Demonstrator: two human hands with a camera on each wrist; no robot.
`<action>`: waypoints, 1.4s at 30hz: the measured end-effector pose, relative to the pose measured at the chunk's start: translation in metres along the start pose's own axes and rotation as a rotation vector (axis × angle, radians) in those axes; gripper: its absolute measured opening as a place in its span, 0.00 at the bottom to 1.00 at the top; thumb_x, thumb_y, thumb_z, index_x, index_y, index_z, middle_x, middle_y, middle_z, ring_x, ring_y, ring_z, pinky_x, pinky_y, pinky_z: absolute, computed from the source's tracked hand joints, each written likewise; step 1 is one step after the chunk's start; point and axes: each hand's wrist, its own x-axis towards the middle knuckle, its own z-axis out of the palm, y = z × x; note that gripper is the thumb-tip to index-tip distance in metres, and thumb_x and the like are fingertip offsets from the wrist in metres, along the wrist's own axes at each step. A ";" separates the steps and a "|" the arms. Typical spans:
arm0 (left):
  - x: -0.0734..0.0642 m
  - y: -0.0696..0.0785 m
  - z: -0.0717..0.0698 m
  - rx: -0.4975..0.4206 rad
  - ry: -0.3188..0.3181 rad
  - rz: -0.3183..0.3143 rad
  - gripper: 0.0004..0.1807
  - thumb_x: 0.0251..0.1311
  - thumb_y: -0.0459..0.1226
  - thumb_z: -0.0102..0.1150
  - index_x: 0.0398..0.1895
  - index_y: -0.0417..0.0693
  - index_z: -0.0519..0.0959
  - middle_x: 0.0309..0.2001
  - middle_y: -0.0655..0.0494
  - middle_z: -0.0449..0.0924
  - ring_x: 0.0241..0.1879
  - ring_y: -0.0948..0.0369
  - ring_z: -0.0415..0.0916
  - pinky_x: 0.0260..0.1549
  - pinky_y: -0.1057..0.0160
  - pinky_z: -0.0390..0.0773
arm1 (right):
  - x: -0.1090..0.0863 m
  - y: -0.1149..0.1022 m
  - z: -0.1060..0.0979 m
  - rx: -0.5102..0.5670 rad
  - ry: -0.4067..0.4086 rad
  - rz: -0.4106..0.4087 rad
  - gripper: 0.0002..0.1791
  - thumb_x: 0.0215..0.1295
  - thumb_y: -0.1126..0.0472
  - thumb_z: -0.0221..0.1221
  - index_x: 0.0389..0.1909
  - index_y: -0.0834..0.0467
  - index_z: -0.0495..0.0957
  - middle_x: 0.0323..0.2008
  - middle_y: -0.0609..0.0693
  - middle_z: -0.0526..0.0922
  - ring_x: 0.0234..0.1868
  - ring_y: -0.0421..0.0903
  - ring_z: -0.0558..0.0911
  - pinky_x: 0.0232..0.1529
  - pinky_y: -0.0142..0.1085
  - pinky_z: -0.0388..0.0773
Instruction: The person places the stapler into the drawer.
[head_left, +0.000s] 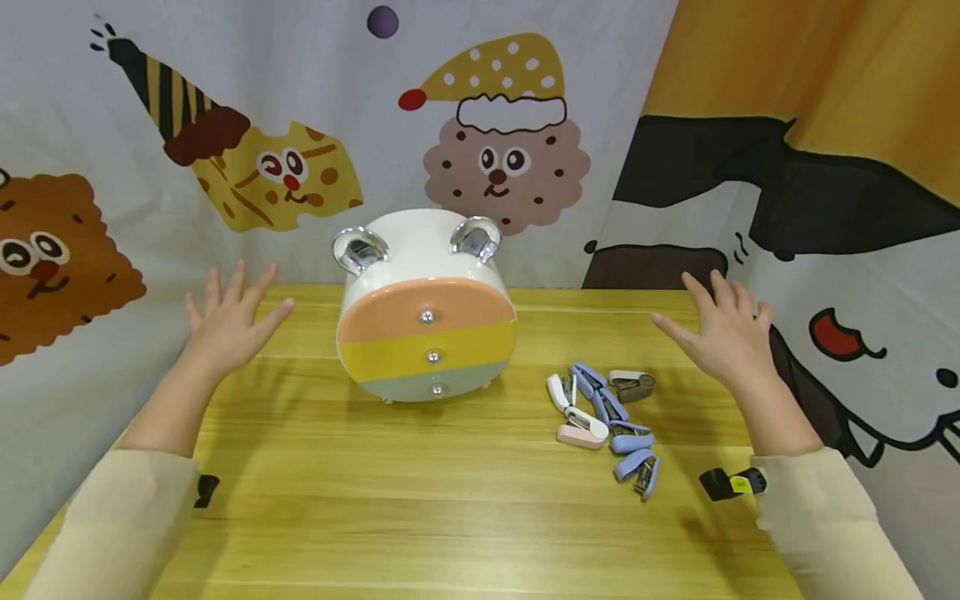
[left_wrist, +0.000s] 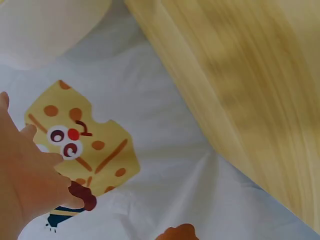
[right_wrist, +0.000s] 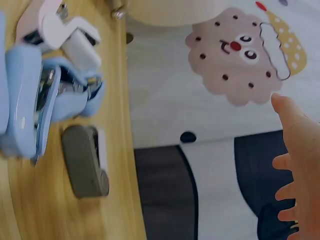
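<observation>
My left hand [head_left: 231,327] is held over the left part of the table with its fingers spread, holding nothing. Over the right part, my right hand [head_left: 723,337] also has its fingers spread and holds nothing. Between them stands a white bear-eared box [head_left: 420,242] with three drawers, orange, yellow and grey-green, each with a round silver knob. Nearer the right hand lies a loose cluster of several small staplers: blue ones [head_left: 633,443], white and pink ones [head_left: 582,437], and a grey-brown one [head_left: 636,387]. In the right wrist view the grey-brown stapler [right_wrist: 85,160] shows closest to that hand.
The wooden table [head_left: 420,500] ends at a curtain [head_left: 390,150] printed with cartoon biscuits and cheese. Another patterned curtain [head_left: 885,283] closes the right side. Black straps [head_left: 718,485] with small devices sit at the sleeve cuffs.
</observation>
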 end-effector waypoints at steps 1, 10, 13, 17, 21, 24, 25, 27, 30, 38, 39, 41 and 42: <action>0.000 0.002 -0.001 -0.012 0.012 0.007 0.41 0.68 0.63 0.30 0.77 0.57 0.38 0.73 0.41 0.19 0.66 0.42 0.07 0.51 0.32 0.11 | -0.001 -0.003 -0.001 0.006 0.008 -0.004 0.49 0.63 0.28 0.44 0.76 0.53 0.46 0.72 0.68 0.42 0.69 0.70 0.41 0.58 0.72 0.31; -0.001 0.023 -0.004 -0.171 0.134 0.100 0.37 0.70 0.57 0.36 0.77 0.61 0.40 0.75 0.47 0.26 0.70 0.44 0.14 0.56 0.36 0.13 | -0.009 -0.034 -0.008 0.088 0.083 -0.040 0.46 0.65 0.30 0.46 0.75 0.54 0.49 0.72 0.66 0.46 0.70 0.67 0.43 0.61 0.68 0.32; -0.001 0.029 -0.003 -0.229 0.173 0.125 0.37 0.70 0.55 0.39 0.77 0.61 0.41 0.75 0.48 0.29 0.71 0.46 0.17 0.57 0.37 0.15 | -0.012 -0.047 -0.009 0.119 0.105 -0.050 0.45 0.65 0.31 0.46 0.75 0.53 0.50 0.72 0.64 0.48 0.70 0.66 0.45 0.62 0.67 0.33; -0.002 0.036 -0.001 -0.332 0.213 0.153 0.36 0.71 0.52 0.42 0.77 0.60 0.43 0.76 0.49 0.34 0.72 0.48 0.21 0.60 0.37 0.18 | -0.015 -0.063 -0.008 0.166 0.155 -0.068 0.44 0.65 0.32 0.48 0.74 0.54 0.54 0.72 0.63 0.51 0.70 0.65 0.48 0.64 0.64 0.35; -0.003 0.046 0.001 -0.471 0.227 0.138 0.35 0.70 0.50 0.45 0.76 0.67 0.44 0.76 0.54 0.37 0.73 0.53 0.24 0.61 0.34 0.24 | -0.019 -0.078 -0.007 0.222 0.217 -0.096 0.41 0.65 0.34 0.51 0.72 0.55 0.58 0.71 0.62 0.56 0.69 0.64 0.52 0.64 0.64 0.39; -0.003 0.053 0.004 -0.558 0.233 0.113 0.35 0.69 0.51 0.47 0.75 0.75 0.45 0.76 0.58 0.39 0.73 0.54 0.28 0.60 0.31 0.29 | -0.021 -0.090 -0.006 0.263 0.259 -0.118 0.40 0.65 0.36 0.52 0.71 0.55 0.61 0.70 0.60 0.58 0.68 0.63 0.55 0.64 0.63 0.41; -0.002 0.055 0.005 -0.583 0.238 0.111 0.35 0.69 0.51 0.48 0.75 0.76 0.46 0.76 0.59 0.39 0.73 0.53 0.30 0.61 0.32 0.31 | -0.022 -0.094 -0.006 0.279 0.276 -0.126 0.40 0.64 0.36 0.53 0.70 0.55 0.62 0.70 0.59 0.59 0.68 0.63 0.56 0.64 0.63 0.42; -0.001 0.058 0.008 -0.626 0.254 0.121 0.35 0.68 0.49 0.50 0.75 0.75 0.47 0.75 0.59 0.43 0.73 0.53 0.35 0.63 0.35 0.34 | -0.023 -0.102 -0.004 0.312 0.312 -0.146 0.39 0.64 0.38 0.55 0.69 0.56 0.64 0.68 0.59 0.62 0.67 0.61 0.58 0.64 0.62 0.45; 0.001 0.063 0.011 -0.679 0.267 0.137 0.36 0.68 0.47 0.52 0.74 0.74 0.49 0.75 0.59 0.48 0.73 0.54 0.40 0.66 0.40 0.38 | -0.025 -0.114 0.000 0.373 0.362 -0.174 0.36 0.63 0.41 0.57 0.68 0.56 0.66 0.66 0.57 0.65 0.66 0.59 0.61 0.64 0.60 0.47; -0.003 0.084 0.012 -0.829 0.262 0.224 0.37 0.69 0.39 0.51 0.77 0.58 0.48 0.74 0.50 0.49 0.72 0.53 0.44 0.68 0.50 0.44 | -0.032 -0.149 0.012 0.529 0.513 -0.266 0.32 0.61 0.44 0.60 0.61 0.59 0.73 0.59 0.57 0.73 0.61 0.57 0.68 0.62 0.57 0.54; -0.003 0.086 0.012 -0.859 0.260 0.236 0.37 0.69 0.38 0.51 0.77 0.56 0.48 0.74 0.49 0.49 0.72 0.52 0.44 0.68 0.50 0.44 | -0.033 -0.153 0.013 0.542 0.527 -0.279 0.32 0.61 0.43 0.59 0.60 0.59 0.74 0.59 0.57 0.74 0.61 0.57 0.69 0.61 0.57 0.55; -0.003 0.088 0.014 -0.919 0.255 0.252 0.37 0.68 0.35 0.51 0.76 0.56 0.48 0.74 0.48 0.50 0.72 0.52 0.45 0.68 0.51 0.45 | -0.034 -0.161 0.016 0.573 0.549 -0.298 0.32 0.61 0.42 0.58 0.59 0.60 0.74 0.57 0.57 0.75 0.60 0.57 0.70 0.60 0.57 0.56; -0.002 0.088 0.016 -0.944 0.253 0.255 0.37 0.68 0.35 0.51 0.76 0.57 0.48 0.74 0.49 0.50 0.72 0.52 0.45 0.68 0.51 0.45 | -0.034 -0.165 0.018 0.587 0.558 -0.305 0.32 0.61 0.42 0.58 0.58 0.60 0.75 0.56 0.57 0.76 0.59 0.56 0.70 0.60 0.56 0.57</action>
